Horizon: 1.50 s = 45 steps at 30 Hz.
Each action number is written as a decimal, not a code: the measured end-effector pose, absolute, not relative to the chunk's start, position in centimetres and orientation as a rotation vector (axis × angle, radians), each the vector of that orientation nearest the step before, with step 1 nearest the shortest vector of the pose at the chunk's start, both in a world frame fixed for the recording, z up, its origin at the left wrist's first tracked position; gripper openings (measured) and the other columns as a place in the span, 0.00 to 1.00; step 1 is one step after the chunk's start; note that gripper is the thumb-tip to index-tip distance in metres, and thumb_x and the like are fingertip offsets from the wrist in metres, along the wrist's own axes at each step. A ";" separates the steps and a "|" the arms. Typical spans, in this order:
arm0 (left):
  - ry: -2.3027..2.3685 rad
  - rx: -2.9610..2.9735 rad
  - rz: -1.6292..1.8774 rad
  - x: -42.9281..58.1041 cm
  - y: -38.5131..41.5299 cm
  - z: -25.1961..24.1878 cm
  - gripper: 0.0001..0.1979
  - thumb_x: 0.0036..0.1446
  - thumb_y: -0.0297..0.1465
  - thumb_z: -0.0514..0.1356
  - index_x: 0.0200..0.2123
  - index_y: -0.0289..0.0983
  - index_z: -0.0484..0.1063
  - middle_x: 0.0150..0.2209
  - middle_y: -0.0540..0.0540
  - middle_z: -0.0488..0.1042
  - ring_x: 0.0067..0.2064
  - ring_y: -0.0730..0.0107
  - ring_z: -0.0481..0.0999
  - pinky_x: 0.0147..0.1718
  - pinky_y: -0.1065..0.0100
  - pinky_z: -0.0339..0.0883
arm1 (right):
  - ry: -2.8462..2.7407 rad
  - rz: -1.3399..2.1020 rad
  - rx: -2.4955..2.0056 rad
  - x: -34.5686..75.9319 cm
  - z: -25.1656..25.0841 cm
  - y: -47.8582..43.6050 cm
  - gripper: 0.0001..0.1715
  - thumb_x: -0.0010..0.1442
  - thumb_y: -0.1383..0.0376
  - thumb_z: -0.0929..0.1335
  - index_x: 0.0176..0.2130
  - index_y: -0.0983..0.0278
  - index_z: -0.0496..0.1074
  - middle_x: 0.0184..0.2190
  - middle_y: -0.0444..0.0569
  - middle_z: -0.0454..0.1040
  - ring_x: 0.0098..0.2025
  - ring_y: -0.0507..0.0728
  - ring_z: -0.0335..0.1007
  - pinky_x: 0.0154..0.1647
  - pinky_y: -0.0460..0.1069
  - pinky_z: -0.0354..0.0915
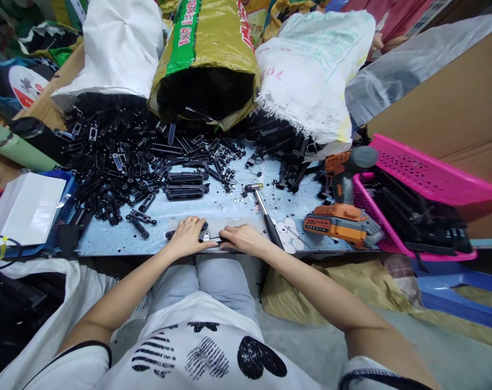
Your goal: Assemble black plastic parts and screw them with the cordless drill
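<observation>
At the table's front edge, my left hand (189, 238) is closed over a black plastic arm piece (170, 234) whose end shows past the fingers. Its thumb points toward my right hand. Just to the right, my right hand (243, 238) pinches a small dark piece (222, 240), mostly covered by the fingers. A thin shiny strip or rod (213, 239) shows in the gap between the hands; I cannot tell whether it joins the two pieces. Beside my right hand lies a hammer (266, 214), its black handle toward me.
Loose black parts (120, 162) are heaped at the left, below open sacks (205, 49). Stacked black arms (186, 186) lie mid-table. White discs (286, 233), an orange cordless drill (341, 200) and a pink basket (433, 168) stand right. A blue tray (69, 189) sits left.
</observation>
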<state>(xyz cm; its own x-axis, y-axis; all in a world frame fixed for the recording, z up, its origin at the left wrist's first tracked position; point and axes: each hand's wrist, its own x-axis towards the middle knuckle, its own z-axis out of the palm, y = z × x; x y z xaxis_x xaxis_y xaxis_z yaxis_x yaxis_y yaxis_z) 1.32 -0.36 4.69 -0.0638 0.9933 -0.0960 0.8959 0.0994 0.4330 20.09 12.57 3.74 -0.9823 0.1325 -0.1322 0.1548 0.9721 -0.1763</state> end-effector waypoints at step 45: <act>1.676 1.934 0.350 -2.9 2.8 4.9 0.32 0.47 0.55 0.60 0.47 0.37 0.70 0.45 0.42 0.74 0.47 0.55 0.72 0.45 0.60 0.66 | 2.931 -0.140 0.350 18.3 8.4 12.8 0.28 0.66 0.47 0.53 0.41 0.65 0.68 0.37 0.52 0.75 0.33 0.55 0.71 0.29 0.47 0.49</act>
<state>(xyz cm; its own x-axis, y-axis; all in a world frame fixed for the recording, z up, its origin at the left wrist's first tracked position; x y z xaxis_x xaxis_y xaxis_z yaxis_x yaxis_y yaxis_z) -2.89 2.75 4.92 0.1881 0.9696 -0.1563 0.8262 -0.0701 0.5590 18.32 12.82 8.35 -0.9549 0.2243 -0.1948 0.2418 0.9677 -0.0712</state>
